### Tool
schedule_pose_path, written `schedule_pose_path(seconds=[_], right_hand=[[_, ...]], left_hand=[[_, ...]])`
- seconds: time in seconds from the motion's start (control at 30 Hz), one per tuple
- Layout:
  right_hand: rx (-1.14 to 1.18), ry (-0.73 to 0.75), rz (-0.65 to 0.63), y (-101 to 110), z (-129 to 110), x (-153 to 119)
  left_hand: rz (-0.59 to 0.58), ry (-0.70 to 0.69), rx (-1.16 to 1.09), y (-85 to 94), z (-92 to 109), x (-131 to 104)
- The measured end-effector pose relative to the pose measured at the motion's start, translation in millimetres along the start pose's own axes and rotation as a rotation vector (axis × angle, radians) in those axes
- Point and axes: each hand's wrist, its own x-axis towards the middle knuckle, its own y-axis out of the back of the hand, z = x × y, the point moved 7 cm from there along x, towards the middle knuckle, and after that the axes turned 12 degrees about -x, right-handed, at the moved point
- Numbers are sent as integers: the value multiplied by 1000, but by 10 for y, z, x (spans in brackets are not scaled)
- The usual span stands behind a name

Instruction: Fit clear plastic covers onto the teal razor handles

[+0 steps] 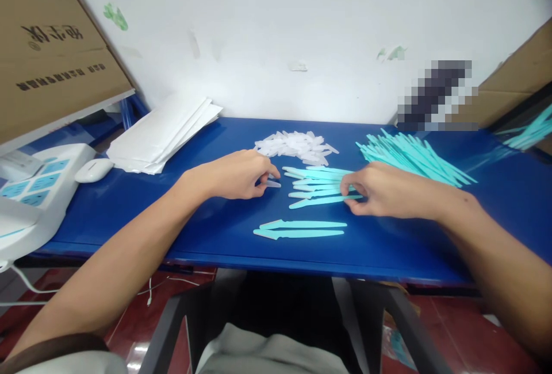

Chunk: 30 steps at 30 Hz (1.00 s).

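Note:
My left hand point(245, 174) pinches a small translucent plastic blade cap point(273, 184), its tip pointing right. Just behind that hand lies a heap of similar caps point(297, 145). To the right, my right hand point(379, 190) has thumb and fingers closed on the handle end of a mint-green eyebrow razor point(317, 201), the nearest in a row. Several more razors point(317, 176) of that row lie side by side behind it, their handle ends partly hidden by my fingers. Closer to the table's front edge, two razors point(302, 229) lie parallel, blades toward the left.
A large pile of mint-green razors point(409, 155) lies behind my right hand on the blue table point(207, 224). White paper envelopes point(159, 132), a white earbud case point(94, 170) and a white power strip point(56, 184) are at the left. Cardboard boxes point(52, 46) stand at both sides.

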Motion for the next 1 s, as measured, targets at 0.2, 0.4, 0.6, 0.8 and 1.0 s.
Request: schedule_pose_path(seconds=[0.2, 0.4, 0.6, 0.8, 1.0], right_hand=[[108, -21, -27, 10, 40, 7], [220, 54, 18, 42, 63, -18], [259, -37, 430, 323, 208, -112], [364, -137, 514, 219, 346, -35], [153, -213, 532, 213, 344, 6]], left_hand=[[33, -75, 23, 9, 81, 34], [285, -107, 23, 166, 164, 3], [616, 39, 114, 331, -135, -63], [629, 179, 52, 280, -372, -32], [634, 67, 113, 226, -257, 6]])
